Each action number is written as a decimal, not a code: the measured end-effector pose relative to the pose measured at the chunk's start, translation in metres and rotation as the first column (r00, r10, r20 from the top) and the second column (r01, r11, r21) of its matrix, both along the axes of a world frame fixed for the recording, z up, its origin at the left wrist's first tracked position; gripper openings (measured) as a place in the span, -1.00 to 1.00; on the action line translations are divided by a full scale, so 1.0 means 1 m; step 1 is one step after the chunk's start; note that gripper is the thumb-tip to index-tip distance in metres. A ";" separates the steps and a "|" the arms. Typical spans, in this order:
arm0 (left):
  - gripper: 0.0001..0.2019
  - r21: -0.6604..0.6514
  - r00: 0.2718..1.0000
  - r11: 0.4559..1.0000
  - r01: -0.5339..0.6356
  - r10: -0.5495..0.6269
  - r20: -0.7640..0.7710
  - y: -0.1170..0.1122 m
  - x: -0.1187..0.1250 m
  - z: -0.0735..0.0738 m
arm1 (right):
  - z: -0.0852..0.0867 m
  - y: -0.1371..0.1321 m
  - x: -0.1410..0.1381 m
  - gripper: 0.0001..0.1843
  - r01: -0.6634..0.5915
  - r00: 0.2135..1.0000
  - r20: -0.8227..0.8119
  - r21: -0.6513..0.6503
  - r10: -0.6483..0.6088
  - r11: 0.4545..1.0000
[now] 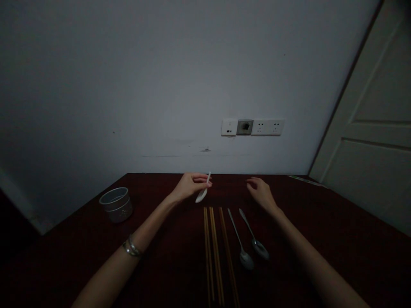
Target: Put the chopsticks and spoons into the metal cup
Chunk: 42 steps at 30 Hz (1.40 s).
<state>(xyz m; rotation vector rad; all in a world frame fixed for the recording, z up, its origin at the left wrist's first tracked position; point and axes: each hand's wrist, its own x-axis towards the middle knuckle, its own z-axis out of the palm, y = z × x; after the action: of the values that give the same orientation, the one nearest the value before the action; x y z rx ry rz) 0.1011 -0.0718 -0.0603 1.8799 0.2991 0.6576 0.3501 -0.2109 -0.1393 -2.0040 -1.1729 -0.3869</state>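
Note:
My left hand [192, 186] pinches a white soup spoon [202, 194] by its handle, holding it above the far part of the table with the bowl tilted down to the left. Off to the right, my right hand [259, 190] hovers over the table with bent fingers and a gap at the thumb; nothing shows in it. Between my forearms several wooden chopsticks [214, 252] lie side by side, pointing away from me. Beside them are two metal spoons, a long-handled one [245, 259] and a shorter one [260, 249], bowls towards me.
A translucent plastic tub [118, 207] stands at the left of the dark red table [160, 265]. The table's back edge meets a pale wall [180, 85] with sockets [267, 127]. At the right is a panelled door [379, 128], and a flat strip [306, 181] lies near the back right corner.

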 end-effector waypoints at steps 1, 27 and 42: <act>-0.76 -0.013 1.000 1.000 0.017 -0.017 -0.002 -0.009 0.002 0.000 | 0.015 0.002 -0.011 -0.70 -0.066 0.997 -0.044 0.067 0.069 0.996; -0.79 0.050 0.994 0.999 -0.013 0.008 0.108 -0.050 0.016 -0.016 | 0.091 -0.015 -0.116 -0.78 -0.307 0.890 -0.284 0.209 0.358 0.929; -0.70 -0.234 0.974 0.955 -0.179 0.206 0.095 0.017 0.023 -0.060 | 0.061 -0.040 0.004 -0.81 -0.299 0.651 -0.741 -0.051 0.165 0.953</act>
<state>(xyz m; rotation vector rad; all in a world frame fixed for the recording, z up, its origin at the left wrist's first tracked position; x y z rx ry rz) 0.1244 -0.0547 -0.1201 1.6010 0.4650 0.8288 0.3541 -0.2508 -0.0779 -1.8155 -0.9199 0.6413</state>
